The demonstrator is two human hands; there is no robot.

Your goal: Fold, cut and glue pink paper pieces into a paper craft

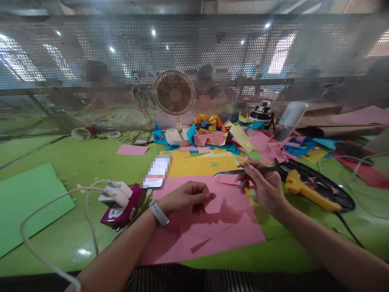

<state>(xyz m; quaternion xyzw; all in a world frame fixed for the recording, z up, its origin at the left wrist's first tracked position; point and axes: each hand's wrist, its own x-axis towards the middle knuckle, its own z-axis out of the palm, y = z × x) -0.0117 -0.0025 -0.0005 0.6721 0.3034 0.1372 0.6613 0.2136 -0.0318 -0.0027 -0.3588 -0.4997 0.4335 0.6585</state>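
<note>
A grey perforated screen (219, 56) spans the back, bright lights and blurred figures showing through its holes. Before it stretches a glossy green table (100, 158). A large pink sheet (231, 239) lies at the table's near side, paper scraps (240, 138) heaped beyond it, a green sheet (27, 202) far left. At right, a yellow glue gun (313, 190) overlaps a black tray (346, 198); a beige fan (174, 93) stands near the screen. The right hand (264, 184) grips a slim dark tool (234, 172), tip above the pink sheet; the left hand (190, 196) curls over that sheet, whether holding anything I cannot tell. The phone's (157, 172) display is pixelated, its text unreadable.
</note>
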